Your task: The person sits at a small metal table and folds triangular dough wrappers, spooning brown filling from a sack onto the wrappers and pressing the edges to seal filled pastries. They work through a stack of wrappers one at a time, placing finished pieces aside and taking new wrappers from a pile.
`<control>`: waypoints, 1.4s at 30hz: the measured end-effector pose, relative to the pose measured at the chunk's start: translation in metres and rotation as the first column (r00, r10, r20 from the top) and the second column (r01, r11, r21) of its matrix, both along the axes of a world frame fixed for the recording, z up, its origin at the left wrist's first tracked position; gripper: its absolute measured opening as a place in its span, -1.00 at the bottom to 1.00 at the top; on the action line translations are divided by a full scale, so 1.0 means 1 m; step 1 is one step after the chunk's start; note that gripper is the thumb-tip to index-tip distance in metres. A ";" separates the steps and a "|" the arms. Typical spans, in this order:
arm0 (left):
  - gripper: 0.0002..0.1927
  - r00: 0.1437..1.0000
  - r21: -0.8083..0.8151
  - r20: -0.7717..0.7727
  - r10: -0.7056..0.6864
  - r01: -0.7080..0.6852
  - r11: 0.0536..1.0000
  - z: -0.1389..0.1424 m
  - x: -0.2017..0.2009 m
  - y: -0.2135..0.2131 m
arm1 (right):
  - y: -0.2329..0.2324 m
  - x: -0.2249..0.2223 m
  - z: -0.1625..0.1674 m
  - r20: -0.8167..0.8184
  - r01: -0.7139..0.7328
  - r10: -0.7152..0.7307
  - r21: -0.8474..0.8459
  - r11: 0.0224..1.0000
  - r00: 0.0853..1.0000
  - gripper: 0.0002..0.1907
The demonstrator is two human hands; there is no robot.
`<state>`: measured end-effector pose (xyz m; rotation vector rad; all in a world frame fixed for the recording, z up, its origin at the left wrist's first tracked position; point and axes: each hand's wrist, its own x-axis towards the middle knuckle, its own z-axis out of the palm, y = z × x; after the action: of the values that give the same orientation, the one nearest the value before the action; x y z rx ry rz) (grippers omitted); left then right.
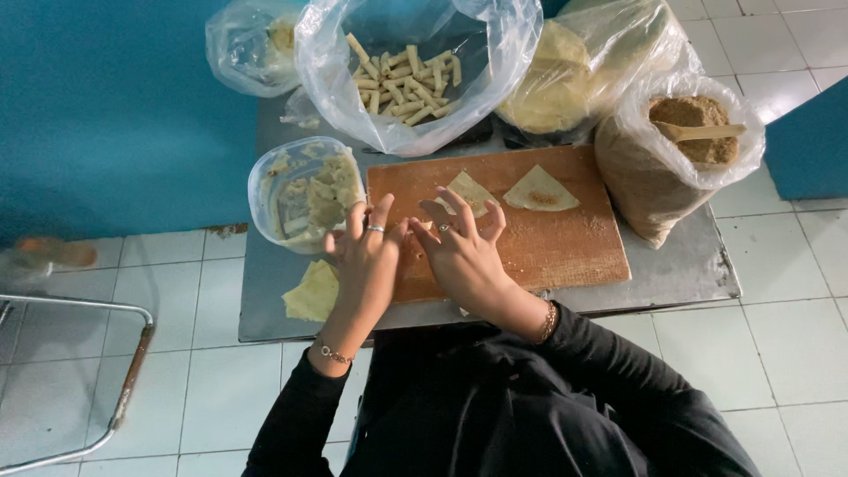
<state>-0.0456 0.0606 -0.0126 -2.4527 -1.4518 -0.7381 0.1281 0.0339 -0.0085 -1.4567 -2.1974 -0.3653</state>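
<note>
My left hand [365,258] and my right hand [459,250] meet over the near left part of a wooden cutting board [565,243]. Their fingertips pinch a small pale dough piece between them, mostly hidden by the fingers. Two triangular dough wrappers lie on the board beyond: one [471,190] just past my right fingers, another [540,190] with a brown filling spot further right. A clear plastic tub [300,190] of pale filling sits beside my left hand.
A clear bag of rolled sticks [408,79] stands behind the board. A bag of brown crumbs [680,155] with a wooden spoon stands at right, a bag of flat wrappers [556,88] behind. A yellow wrapper stack [311,293] lies near the metal table's [680,265] front edge.
</note>
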 end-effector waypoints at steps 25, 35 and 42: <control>-0.70 0.900 0.146 0.434 0.049 -0.124 0.982 0.034 -0.003 0.000 | 0.064 0.032 0.113 -0.601 -0.356 0.083 -0.351 0.866 0.795 -0.65; -0.79 0.999 -0.074 0.045 0.013 -0.009 0.997 0.027 0.046 0.036 | 0.035 0.075 0.089 -0.249 -0.010 -0.015 -0.102 0.995 0.968 -0.83; -0.91 0.997 -0.022 0.056 -0.045 0.046 0.999 0.016 0.055 0.041 | 0.021 0.086 0.035 -0.092 0.213 -0.222 -0.102 0.972 0.971 -0.79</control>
<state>0.0092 0.1012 0.0033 -2.5097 -1.4365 -0.8092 0.2141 0.0547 0.0264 -1.7340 -2.0017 -0.2576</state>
